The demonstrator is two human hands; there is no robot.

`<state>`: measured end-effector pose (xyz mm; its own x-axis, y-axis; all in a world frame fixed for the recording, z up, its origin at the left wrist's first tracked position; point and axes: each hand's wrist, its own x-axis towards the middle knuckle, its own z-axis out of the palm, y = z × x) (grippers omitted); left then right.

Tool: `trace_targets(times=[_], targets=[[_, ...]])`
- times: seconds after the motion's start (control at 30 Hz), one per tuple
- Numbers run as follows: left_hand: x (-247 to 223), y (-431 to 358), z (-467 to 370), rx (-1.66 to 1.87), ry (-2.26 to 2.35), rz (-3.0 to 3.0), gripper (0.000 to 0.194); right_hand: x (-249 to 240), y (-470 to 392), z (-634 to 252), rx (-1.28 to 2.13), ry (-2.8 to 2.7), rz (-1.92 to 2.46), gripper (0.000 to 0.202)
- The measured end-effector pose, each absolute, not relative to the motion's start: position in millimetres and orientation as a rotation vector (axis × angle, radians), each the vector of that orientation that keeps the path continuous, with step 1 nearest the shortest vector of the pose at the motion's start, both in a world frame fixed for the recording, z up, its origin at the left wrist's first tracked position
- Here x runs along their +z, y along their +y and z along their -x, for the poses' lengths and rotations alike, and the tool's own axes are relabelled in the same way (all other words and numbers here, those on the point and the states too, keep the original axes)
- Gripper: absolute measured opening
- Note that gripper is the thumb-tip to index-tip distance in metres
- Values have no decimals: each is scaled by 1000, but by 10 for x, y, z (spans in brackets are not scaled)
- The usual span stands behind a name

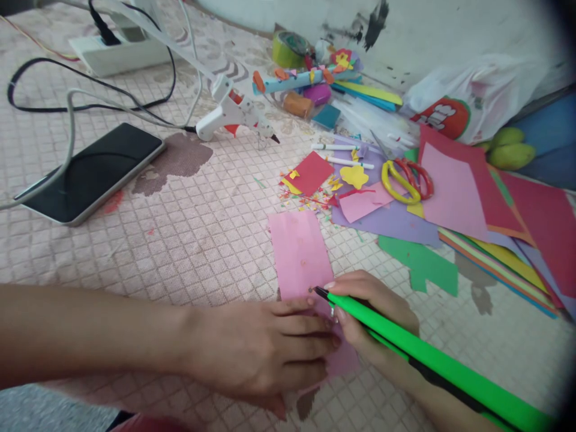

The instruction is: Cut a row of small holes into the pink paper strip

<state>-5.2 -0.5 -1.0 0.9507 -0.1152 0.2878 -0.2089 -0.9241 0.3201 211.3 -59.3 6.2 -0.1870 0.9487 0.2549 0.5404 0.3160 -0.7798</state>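
Observation:
A strip of pink paper lies lengthwise on the patterned cloth, with a few small faint marks along its middle. My left hand rests flat across its near part, fingers stretched out and covering some of it. In my right hand is a green pen, pinched near its black tip. That tip meets the paper at a small dark mark, just beyond my left fingers. The pen's rear end runs toward the lower right corner.
Beyond the strip are paper scraps, a red paper square and yellow-and-red-handled scissors. A white glue gun, corded, lies farther left, near a phone and power strip. Coloured sheets and a plastic bag occupy the right.

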Motion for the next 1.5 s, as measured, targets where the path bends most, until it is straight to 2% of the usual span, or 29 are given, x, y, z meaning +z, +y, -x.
trace_targets(times=[0.63, 0.83, 1.17, 1.5], targets=[[-1, 8, 61, 333, -267, -2770, 43, 46, -567, -2113, 693, -1938, 1237, 27], [3, 12, 55, 310, -268, -2759, 44, 88, -599, -2078, 558, -1823, 1240, 26], [-4, 12, 59, 345, -269, -2768, 40, 21, -608, -2106, 654, -1853, 1236, 27], [14, 16, 57, 334, -263, -2764, 43, 70, -576, -2055, 589, -1892, 1217, 28]])
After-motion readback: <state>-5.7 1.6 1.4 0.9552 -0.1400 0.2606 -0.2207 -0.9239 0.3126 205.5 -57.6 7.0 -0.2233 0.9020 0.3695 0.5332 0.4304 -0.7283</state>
